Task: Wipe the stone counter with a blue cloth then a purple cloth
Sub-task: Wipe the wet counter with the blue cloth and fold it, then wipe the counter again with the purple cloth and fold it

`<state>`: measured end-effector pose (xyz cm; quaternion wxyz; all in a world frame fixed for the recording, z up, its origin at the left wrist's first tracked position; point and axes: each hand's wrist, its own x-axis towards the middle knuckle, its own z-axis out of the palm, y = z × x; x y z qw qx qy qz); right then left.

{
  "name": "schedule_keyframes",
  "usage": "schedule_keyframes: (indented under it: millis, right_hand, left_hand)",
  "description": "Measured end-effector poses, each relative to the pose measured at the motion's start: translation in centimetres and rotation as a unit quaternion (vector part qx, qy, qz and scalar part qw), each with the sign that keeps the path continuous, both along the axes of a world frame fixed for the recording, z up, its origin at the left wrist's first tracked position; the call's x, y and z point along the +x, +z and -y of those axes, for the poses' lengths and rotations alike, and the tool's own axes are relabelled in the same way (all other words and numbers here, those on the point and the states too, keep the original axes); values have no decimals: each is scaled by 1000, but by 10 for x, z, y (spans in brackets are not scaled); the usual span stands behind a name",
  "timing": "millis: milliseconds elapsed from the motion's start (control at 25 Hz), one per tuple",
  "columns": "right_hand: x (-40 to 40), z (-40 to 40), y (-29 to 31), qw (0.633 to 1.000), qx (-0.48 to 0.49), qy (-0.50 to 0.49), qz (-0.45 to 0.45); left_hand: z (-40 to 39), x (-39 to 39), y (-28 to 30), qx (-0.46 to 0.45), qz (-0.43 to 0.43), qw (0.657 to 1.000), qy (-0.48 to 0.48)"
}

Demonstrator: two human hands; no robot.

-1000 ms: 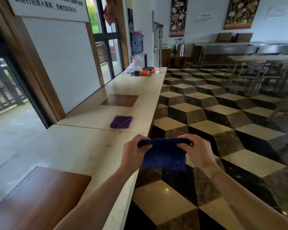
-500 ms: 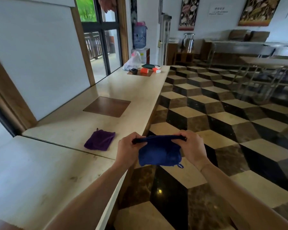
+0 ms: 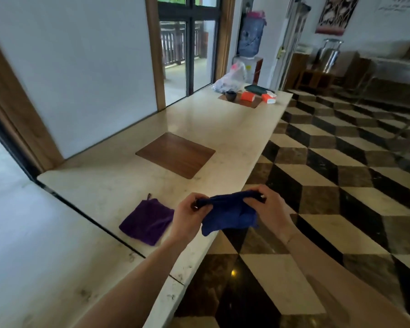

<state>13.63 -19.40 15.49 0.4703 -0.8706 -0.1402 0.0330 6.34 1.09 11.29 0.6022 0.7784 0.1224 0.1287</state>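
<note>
A dark blue cloth (image 3: 229,215) hangs folded in the air over the front edge of the pale stone counter (image 3: 118,185). My left hand (image 3: 189,215) pinches its upper left corner and my right hand (image 3: 273,210) pinches its upper right corner. A purple cloth (image 3: 147,221) lies flat on the counter just left of my left hand, with a small loop at its far corner. Neither hand touches it.
A brown wooden inlay (image 3: 176,153) sits in the counter beyond the cloths. At the far end stand a dark cup (image 3: 230,95), orange boxes (image 3: 247,96), a dark tray (image 3: 258,89) and a plastic bag (image 3: 230,79). A patterned tile floor (image 3: 341,197) lies to the right.
The view has moved forward along the counter and turned left. Both hands still hold the blue cloth, now over the counter's edge and beside the purple cloth.
</note>
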Motion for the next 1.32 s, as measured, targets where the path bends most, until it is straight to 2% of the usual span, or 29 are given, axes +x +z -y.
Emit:
schedule_keyframes:
  millis: [160,360,520,680,840,1000,1200,1320]
  right_hand:
    - [62,-49,-17,995,24,95,-37]
    - [108,-114,-61,967,38,233,-94]
    - [125,-145,-80,924,24,348,-156]
    - [118,-160,-95,880,8,430,-204]
    - [106,-165,-108,848,-37,472,-238]
    - [101,-166,-127,838,-87,464,-274]
    - [100,-167,-152,850,-146,420,-282]
    - [110,-172,-170,856,-194,427,-217]
  left_hand:
    - [-28,23,-17,-37,-21,996,84]
    - [-51,19,-42,-66,-47,970,227]
    - [-40,5,-51,-87,-68,926,360]
    - [-17,-16,-59,-131,-90,888,432]
    - [0,-32,-75,-167,-115,852,483]
    - [8,-41,-90,-207,-145,835,488]
    - [1,-35,-117,-251,-186,820,480]
    - [-5,-24,-139,-226,-224,827,463]
